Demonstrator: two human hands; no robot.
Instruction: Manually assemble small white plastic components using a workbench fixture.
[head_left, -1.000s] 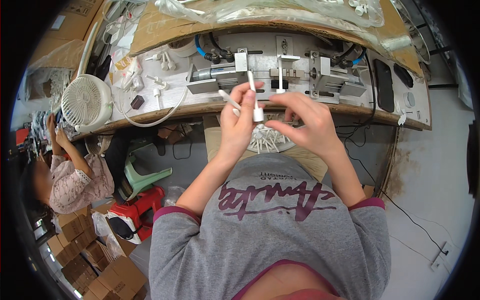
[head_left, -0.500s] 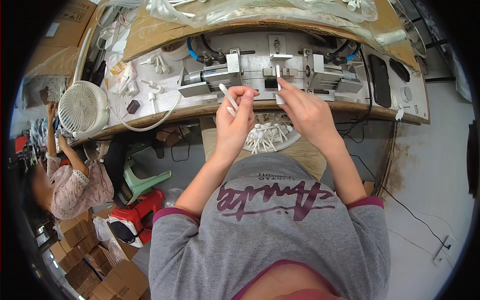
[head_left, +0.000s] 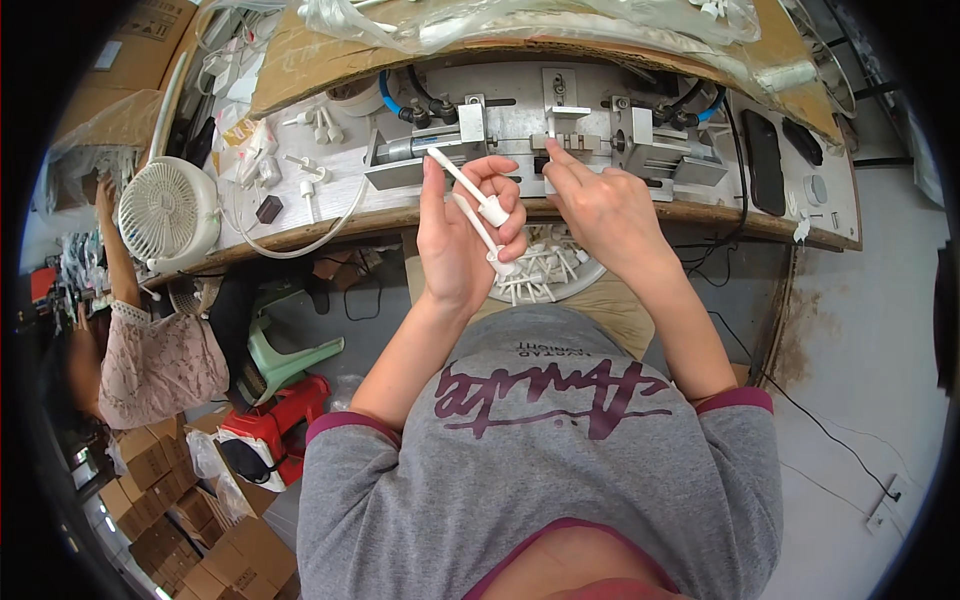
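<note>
Two white plastic rods (head_left: 462, 178), each with a wider, cup-like end, lie across the upturned palm of my left hand (head_left: 450, 255); its fingers curl loosely behind them. My right hand (head_left: 612, 215) reaches to the middle of a metal fixture (head_left: 508, 150) on the bench. Its fingertips are at another white rod (head_left: 551, 127), whose upper part shows beneath a small metal bracket (head_left: 570, 112); the hand hides the rest. Below both hands, a round tray (head_left: 590, 280) in my lap holds a heap of similar white pieces (head_left: 535, 280).
Metal slide units (head_left: 430, 150) with blue air hoses flank the fixture's middle. A white fan (head_left: 168, 215) stands at the left, a black phone (head_left: 762, 165) lies at the right. Cardboard (head_left: 400, 75) with plastic film overhangs the back. Another person (head_left: 160, 360) works at far left.
My left hand has turned palm up and opened out, showing both rods more fully. My right hand has pushed its rod away from me, up under the bracket.
</note>
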